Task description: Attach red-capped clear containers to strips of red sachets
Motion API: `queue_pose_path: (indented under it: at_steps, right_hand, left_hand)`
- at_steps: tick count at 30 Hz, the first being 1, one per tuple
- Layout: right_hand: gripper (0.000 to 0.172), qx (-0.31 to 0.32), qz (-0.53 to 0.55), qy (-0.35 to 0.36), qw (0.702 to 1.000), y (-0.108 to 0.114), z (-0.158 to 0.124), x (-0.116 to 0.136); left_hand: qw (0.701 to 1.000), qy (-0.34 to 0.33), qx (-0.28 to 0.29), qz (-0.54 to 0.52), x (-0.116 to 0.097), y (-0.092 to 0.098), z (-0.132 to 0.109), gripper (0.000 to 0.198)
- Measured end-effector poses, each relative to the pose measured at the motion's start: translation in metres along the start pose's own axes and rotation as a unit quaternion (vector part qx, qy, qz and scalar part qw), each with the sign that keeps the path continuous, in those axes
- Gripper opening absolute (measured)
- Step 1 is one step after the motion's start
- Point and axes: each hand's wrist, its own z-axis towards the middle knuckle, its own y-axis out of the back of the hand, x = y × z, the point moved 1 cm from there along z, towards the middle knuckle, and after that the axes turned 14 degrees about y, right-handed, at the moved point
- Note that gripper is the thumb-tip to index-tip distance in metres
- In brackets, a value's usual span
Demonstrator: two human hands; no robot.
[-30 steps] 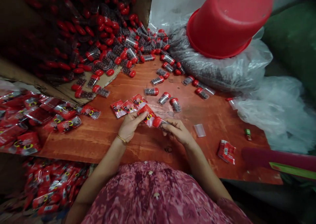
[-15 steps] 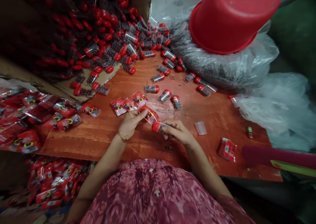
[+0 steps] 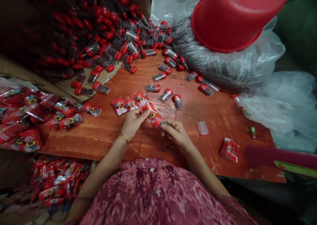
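Observation:
My left hand [image 3: 133,121] pinches a red printed packet [image 3: 153,115] with a clear window, thumb on top. In my right hand [image 3: 176,131] is a small clear bottle [image 3: 165,126] of dark pellets, held by its body. The bottle's red cap end meets the packet's near right end; whether it is inside the opening I cannot tell. Just beyond my left hand, several flat red packets [image 3: 130,103] lie overlapped in a row. Loose red-capped bottles [image 3: 177,101] lie on the wooden table past my hands.
A carton [image 3: 37,76] spills many red-capped bottles [image 3: 114,51] at the back left. Filled packets [image 3: 66,121] are heaped at left. A red tub [image 3: 230,20] stands on a plastic bag [image 3: 223,68]. At right lie a clear piece [image 3: 202,128] and a red packet [image 3: 229,149].
My right hand has brought the bottle's capped end up against the packet, where the cap is now mostly hidden. The view has shifted slightly.

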Motion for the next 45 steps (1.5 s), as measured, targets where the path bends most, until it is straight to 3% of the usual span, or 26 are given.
queue_pose_path:
  at_steps: [5,10,17,22,28,33,36,39,41,43,45]
  right_hand:
    - [0.036,-0.011,0.001,0.022,1.000,-0.004,0.003,-0.003]
    - [0.037,-0.079,-0.023,0.046,0.996,-0.013,0.007,-0.005]
    - [0.037,-0.141,0.051,0.050,0.987,-0.027,0.008,-0.013]
    - [0.037,-0.087,0.092,0.039,0.991,-0.019,0.007,-0.017]
    - [0.036,-0.157,-0.022,0.077,0.984,-0.021,0.013,-0.004]
    - [0.044,-0.091,0.079,0.066,0.991,-0.024,0.021,0.003]
    - [0.037,-0.111,0.086,0.061,0.988,-0.025,0.021,-0.004]
    - [0.035,-0.120,0.053,0.066,0.989,-0.028,0.021,-0.013]
    - [0.034,-0.104,0.002,0.090,0.991,-0.027,0.024,-0.015]
    - [0.029,-0.093,-0.109,0.130,0.981,-0.019,0.032,-0.014]
    - [0.028,-0.107,-0.271,0.171,0.941,-0.003,0.044,-0.014]
  left_hand:
    - [0.994,0.043,0.010,-0.096,0.006,-0.009,0.000,0.034]
    - [0.990,0.049,-0.019,-0.129,0.012,-0.016,-0.002,0.034]
    - [0.979,0.072,-0.021,-0.189,0.018,-0.024,-0.006,0.030]
    - [0.973,0.076,-0.030,-0.215,0.016,-0.021,-0.005,0.030]
    - [0.978,0.100,0.031,-0.178,0.016,-0.019,-0.002,0.027]
    - [0.980,0.044,0.002,-0.193,0.009,-0.011,-0.004,0.026]
    - [0.981,0.077,0.023,-0.176,0.013,-0.012,-0.006,0.029]
    - [0.977,0.116,0.051,-0.171,0.016,-0.014,-0.010,0.032]
    - [0.975,0.124,0.041,-0.180,0.015,-0.009,-0.015,0.032]
    - [0.971,0.129,0.004,-0.199,0.012,0.007,-0.020,0.031]
    - [0.962,0.108,-0.066,-0.243,0.010,0.035,-0.028,0.028]
